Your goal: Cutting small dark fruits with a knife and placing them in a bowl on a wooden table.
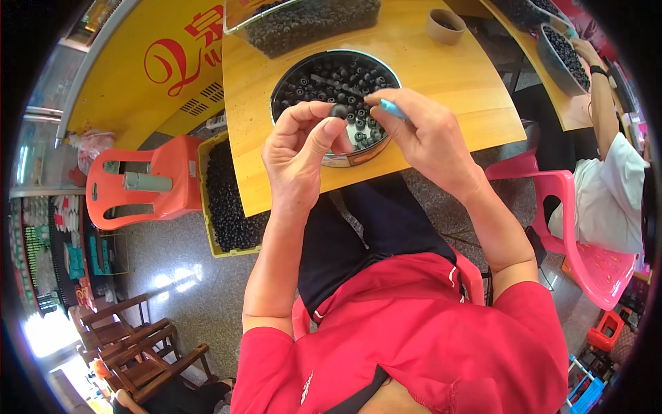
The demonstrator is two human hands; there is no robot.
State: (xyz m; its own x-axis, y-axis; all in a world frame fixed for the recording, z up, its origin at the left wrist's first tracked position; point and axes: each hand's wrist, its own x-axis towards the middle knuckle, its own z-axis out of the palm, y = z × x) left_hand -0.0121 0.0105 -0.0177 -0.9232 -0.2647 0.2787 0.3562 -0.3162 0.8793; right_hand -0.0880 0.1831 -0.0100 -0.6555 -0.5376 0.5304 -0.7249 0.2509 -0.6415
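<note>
My left hand (300,148) pinches a small black round part (338,111) between thumb and fingertips, over the near side of a round tin (336,161). My right hand (436,138) is closed round a slim tool with a light blue handle (394,108). A thin grey strip (334,84), in line with the handle, reaches left over the tin and looks like its blade; the exact kind I cannot tell. Inside the tin lie many black ring-like parts (354,72), some with a hole showing. Tool and held part are apart.
The tin stands on a yellow wooden table (462,96). Behind it are a clear bin (310,27) of black parts and a brown cup (445,27). A yellow crate (233,252) of black parts sits beside an orange chair (148,179). At right, another person's hand (587,52) touches a tub (562,62).
</note>
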